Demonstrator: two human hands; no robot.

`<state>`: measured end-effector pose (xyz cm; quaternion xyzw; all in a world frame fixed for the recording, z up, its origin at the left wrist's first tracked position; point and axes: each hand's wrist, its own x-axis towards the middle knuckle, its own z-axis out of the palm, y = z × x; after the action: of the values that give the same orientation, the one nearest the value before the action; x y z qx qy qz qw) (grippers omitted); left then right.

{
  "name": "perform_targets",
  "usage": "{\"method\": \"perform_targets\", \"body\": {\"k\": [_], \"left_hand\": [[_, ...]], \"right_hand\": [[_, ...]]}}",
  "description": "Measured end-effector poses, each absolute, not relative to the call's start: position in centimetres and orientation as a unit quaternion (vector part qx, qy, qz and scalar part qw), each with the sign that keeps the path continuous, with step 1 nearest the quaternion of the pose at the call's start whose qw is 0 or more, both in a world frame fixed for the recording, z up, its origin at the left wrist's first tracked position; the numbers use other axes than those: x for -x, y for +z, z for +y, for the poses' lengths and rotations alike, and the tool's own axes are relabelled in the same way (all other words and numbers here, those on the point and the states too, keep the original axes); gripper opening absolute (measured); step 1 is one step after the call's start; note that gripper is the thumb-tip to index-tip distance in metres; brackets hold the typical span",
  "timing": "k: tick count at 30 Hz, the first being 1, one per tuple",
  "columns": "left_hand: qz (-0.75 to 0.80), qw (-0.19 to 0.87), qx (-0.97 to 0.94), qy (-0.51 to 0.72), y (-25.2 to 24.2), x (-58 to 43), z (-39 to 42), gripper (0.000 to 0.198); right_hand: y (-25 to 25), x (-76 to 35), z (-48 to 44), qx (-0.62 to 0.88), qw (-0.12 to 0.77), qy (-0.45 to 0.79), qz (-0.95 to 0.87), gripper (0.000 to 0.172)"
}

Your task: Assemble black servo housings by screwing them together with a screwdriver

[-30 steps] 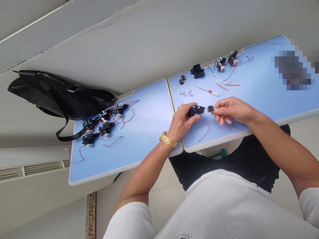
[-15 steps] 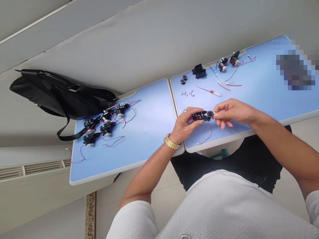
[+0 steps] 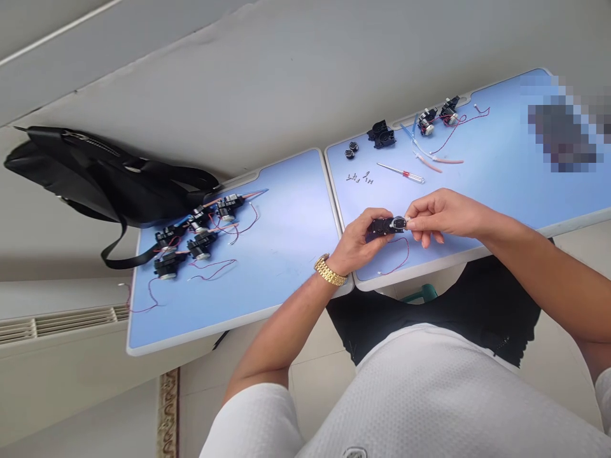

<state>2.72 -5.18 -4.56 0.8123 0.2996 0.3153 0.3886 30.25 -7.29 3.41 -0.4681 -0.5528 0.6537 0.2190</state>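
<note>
My left hand (image 3: 365,240) is closed around a black plastic pump-like assembly (image 3: 380,227). At its right end sits a round black part with a pale rim (image 3: 398,223). The fingertips of my right hand (image 3: 432,218) pinch that round part at its right edge; the other fingers curl loosely below. A thin red wire (image 3: 407,254) trails from beneath the assembly onto the table. Beyond my hands lie a screwdriver (image 3: 405,173) with a clear and red handle and several small screws (image 3: 360,177).
Two round black parts (image 3: 351,150) and black housings (image 3: 382,135) lie at the back. Two wired assemblies (image 3: 427,121) and pink and blue tubes (image 3: 432,162) are to their right. Several more assemblies (image 3: 201,243) and a black bag (image 3: 95,172) are at left. A pixelated area covers the far right.
The black assembly has turned slightly in my left hand, and the round part now sits more in line with its end. My right fingertips stay at its edge. The view shifts slightly.
</note>
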Motion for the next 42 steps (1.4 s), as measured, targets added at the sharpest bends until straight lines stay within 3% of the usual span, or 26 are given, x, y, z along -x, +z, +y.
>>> {"method": "perform_targets", "body": {"k": [9, 20, 28, 34, 42], "left_hand": [[0.317, 0.297, -0.861, 0.262, -3.9, -3.2, -5.5, 0.039], [0.324, 0.258, -0.877, 0.243, -3.9, -3.4, -5.9, 0.047], [0.325, 0.244, -0.875, 0.263, -3.9, -3.4, -6.4, 0.053], [0.322, 0.243, -0.867, 0.293, -3.7, -3.5, -6.5, 0.035], [0.33, 0.251, -0.862, 0.291, -3.7, -3.6, -6.4, 0.038]], "right_hand": [[5.3, -28.9, -7.4, 0.535, 0.104, 0.538, -0.643, 0.022], [6.8, -27.7, -6.7, 0.562, 0.046, 0.495, -0.661, 0.029], [6.3, -27.5, -6.2, 0.564, 0.053, 0.519, -0.64, 0.04], [6.8, -26.9, -5.9, 0.578, 0.026, 0.51, -0.637, 0.043], [6.7, -26.7, -6.4, 0.578, 0.012, 0.476, -0.663, 0.037]]}}
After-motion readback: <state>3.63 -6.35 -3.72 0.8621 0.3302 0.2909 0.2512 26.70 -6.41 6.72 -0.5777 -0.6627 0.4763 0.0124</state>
